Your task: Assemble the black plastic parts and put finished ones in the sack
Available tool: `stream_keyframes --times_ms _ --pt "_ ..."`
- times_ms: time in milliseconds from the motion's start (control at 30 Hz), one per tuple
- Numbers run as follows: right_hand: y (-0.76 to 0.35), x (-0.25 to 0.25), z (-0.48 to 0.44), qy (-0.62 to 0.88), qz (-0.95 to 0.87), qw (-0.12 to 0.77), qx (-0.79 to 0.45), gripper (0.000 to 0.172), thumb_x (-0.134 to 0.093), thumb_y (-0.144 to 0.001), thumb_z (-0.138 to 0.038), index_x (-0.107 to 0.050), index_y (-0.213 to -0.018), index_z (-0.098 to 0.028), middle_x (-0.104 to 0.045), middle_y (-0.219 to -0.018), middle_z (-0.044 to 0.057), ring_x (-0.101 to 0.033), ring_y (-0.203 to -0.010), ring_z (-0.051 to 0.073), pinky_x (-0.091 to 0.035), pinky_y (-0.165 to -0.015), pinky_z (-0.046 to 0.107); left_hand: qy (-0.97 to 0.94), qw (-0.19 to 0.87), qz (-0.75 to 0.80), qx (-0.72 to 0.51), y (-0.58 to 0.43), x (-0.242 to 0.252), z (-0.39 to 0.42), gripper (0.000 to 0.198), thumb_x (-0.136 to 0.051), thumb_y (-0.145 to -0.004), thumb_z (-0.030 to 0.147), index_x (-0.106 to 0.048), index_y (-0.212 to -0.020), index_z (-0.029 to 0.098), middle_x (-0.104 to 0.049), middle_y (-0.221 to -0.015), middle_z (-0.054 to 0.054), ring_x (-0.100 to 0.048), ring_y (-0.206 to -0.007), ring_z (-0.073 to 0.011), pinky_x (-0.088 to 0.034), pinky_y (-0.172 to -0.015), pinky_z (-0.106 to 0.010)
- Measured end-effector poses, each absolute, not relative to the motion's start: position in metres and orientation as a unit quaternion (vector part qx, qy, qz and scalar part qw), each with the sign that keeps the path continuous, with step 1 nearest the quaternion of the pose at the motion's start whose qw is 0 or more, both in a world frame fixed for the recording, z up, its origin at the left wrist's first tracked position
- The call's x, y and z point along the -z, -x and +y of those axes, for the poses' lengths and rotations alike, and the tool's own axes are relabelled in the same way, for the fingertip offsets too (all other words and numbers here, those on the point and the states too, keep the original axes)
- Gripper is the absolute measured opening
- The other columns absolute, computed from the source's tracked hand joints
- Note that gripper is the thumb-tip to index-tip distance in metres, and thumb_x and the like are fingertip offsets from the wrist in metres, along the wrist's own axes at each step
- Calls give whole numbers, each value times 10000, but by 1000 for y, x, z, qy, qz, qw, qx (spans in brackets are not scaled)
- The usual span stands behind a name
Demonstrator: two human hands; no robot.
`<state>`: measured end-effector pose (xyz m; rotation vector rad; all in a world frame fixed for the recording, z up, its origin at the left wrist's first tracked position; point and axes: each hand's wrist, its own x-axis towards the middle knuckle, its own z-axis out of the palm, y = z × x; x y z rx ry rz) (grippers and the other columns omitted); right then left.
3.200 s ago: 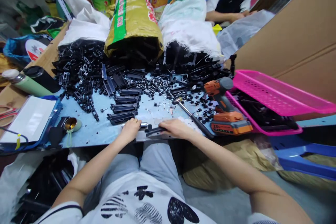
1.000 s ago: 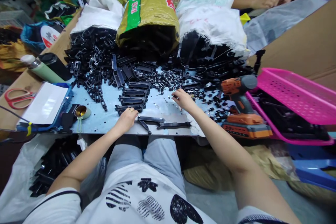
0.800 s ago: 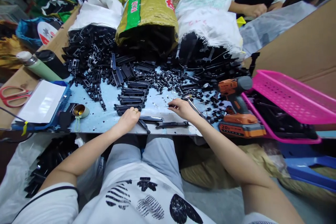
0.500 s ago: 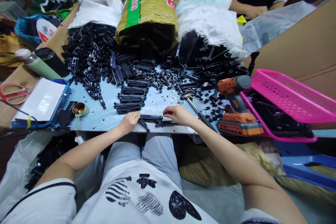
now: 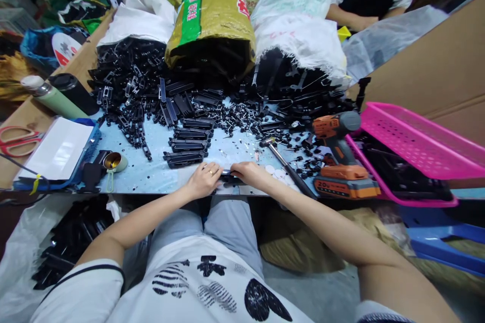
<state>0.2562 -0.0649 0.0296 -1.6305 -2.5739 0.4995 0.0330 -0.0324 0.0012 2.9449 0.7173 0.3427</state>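
Table near edge: my left hand clamps strip down, steadying it; right hand pinches other end.

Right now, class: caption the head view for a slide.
Left hand and right hand hold a black strip at the blue table edge, beside a hammer and orange cordless drill.

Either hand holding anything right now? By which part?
Left hand and right hand pinch one black part at the table's near edge, one at each end; only its middle shows.
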Motion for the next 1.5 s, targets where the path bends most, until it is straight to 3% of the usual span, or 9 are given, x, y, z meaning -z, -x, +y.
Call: stream_keyframes --times_ms 133,267,500,733,900,1033,1233,1367,1500 --pt "-275 7 -83 472 -849 193 -139 317 -400 -945 -345 -568 -1156 -179 -631 -1124 110 -572 -1027 182 -434 -866 327 -972 72 218 -49 -46 -4 -28 550 -406 -906 419 -375 -1318 56 -536 -1207 -206 -486 -1120 -299 -359 -897 -408" --pt "-293 21 -88 455 -875 155 -62 450 -438 -911 -471 -525 -1231 -166 -601 -1153 135 -564 -997 207 -429 -815 334 -982 42 179 -44 -44 -3 -26 550 -385 -918 419 -378 -1313 37 -524 -1228 -210 -505 -1089 -285 -382 -872 -378" --pt "-286 -13 -91 472 -865 157 71 602 -387 -837 -673 -527 -578 -148 -505 -542 40 -476 -515 128 -285 -516 250 -953 22 286 -103 -37 -19 -29 523 -304 -933 483 -619 -764 101 -629 -717 -126 -592 -704 -215 -417 -609 -302" --pt "-213 -93 -119 181 -865 378 -275 547 -249 -929 -585 -442 -606 -187 -378 -478 -21 -381 -445 102 -263 -471 252 -871 312 158 -345 11 -88 -95 607 -101 -965 439 -543 -654 161 -532 -531 -33 -492 -506 -119 -382 -533 -245" --pt "-170 -64 -125 269 -728 521 -355 515 -238 -925 -575 -486 -711 -176 -482 -561 24 -463 -517 128 -366 -505 253 -825 340 229 -388 28 -94 -114 590 -141 -973 401 -566 -651 149 -547 -526 -36 -489 -493 -112 -378 -526 -244" --pt "-172 -41 -105 285 -811 346 -377 630 -58 -947 -537 -473 -639 -177 -505 -536 27 -475 -500 115 -378 -529 239 -870 270 329 -249 43 -74 -95 553 -209 -976 335 -607 -637 154 -603 -561 -37 -553 -533 -114 -405 -565 -233" --pt "-172 -56 -72 536 -837 -9 -111 622 -207 -901 -640 -576 -835 -143 -610 -733 104 -555 -634 184 -319 -579 268 -864 60 499 -27 50 -48 -53 577 -260 -957 430 -679 -753 90 -682 -716 -146 -647 -677 -215 -428 -587 -279" --pt "-153 -64 -62 428 -904 15 -15 663 -408 -815 -688 -518 -1113 -106 -590 -948 146 -545 -848 247 -355 -712 317 -856 50 515 -2 45 -45 -46 605 -207 -965 433 -684 -795 102 -696 -759 -139 -658 -697 -223 -434 -595 -286" --pt "-144 -59 -55 341 -939 36 -6 476 -558 -819 -512 -528 -1041 -92 -565 -922 126 -514 -846 239 -356 -752 342 -862 67 503 1 43 -50 -47 592 -206 -969 424 -693 -806 130 -706 -791 -122 -661 -716 -207 -441 -633 -281"
